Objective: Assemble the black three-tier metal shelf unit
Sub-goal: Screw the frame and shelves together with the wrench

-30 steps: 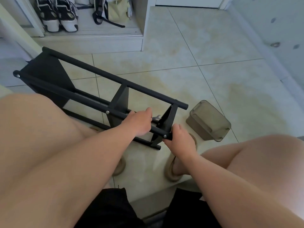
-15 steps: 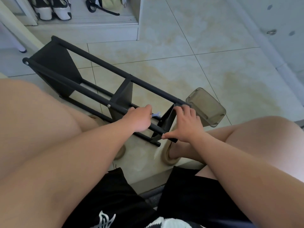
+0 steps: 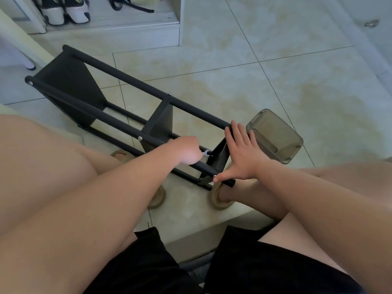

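Observation:
The black metal shelf unit (image 3: 118, 90) lies on its side on the tiled floor, its poles running from upper left to lower right with three black panels between them. My left hand (image 3: 186, 150) grips a small silver wrench (image 3: 205, 153) whose head sits against the nearest panel (image 3: 219, 160). My right hand (image 3: 241, 151) lies flat with straight, spread fingers against that end panel. Its thumb presses the near pole beside a silver screw (image 3: 214, 176).
A smoky translucent plastic box (image 3: 275, 136) lies on the floor just right of the shelf end. My two sandalled feet (image 3: 218, 196) stand under the shelf's near end. Black and white shoes (image 3: 63, 11) sit on a white ledge at the top left.
My right hand moved from pinching the pole end to lying flat and spread on the end panel. The wrench head now shows past my left hand. The view tilted downward.

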The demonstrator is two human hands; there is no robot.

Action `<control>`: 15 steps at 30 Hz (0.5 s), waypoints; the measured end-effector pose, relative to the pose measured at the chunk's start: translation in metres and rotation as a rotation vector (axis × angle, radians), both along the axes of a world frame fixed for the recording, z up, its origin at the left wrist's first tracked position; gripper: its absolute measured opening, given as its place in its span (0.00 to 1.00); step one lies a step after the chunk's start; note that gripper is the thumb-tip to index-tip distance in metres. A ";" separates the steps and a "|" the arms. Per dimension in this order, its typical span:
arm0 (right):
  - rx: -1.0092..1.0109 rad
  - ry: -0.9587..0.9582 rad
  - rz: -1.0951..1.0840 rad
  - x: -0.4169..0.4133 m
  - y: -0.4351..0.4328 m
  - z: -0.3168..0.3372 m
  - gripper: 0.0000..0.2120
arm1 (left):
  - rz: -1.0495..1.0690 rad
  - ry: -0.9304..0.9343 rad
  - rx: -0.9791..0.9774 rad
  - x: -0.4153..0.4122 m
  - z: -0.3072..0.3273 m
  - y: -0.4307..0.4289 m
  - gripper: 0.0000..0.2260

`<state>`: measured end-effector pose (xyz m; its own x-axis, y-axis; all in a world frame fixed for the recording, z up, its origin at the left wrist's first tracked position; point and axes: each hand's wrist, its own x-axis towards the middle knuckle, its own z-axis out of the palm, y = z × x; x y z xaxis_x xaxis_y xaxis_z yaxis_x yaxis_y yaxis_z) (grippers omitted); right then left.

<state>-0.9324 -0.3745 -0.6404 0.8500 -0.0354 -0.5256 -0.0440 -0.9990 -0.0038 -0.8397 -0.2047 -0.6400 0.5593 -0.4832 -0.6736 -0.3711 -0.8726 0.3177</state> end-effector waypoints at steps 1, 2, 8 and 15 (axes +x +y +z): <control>0.007 -0.003 -0.001 0.001 -0.001 -0.001 0.75 | 0.001 0.029 -0.014 0.005 0.000 -0.002 0.08; 0.014 -0.006 -0.003 0.002 -0.001 -0.002 0.75 | -0.005 0.054 -0.033 0.010 -0.001 -0.004 0.09; 0.052 0.001 -0.029 0.005 0.003 -0.002 0.75 | 0.016 0.169 -0.159 0.025 -0.002 -0.011 0.06; 0.089 -0.017 -0.052 0.006 0.008 -0.003 0.75 | 0.033 0.206 -0.251 0.031 -0.006 -0.019 0.08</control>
<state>-0.9262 -0.3666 -0.6435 0.8573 -0.0338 -0.5137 -0.0951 -0.9911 -0.0935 -0.8082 -0.2234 -0.6457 0.4418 -0.6321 -0.6366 -0.2493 -0.7682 0.5897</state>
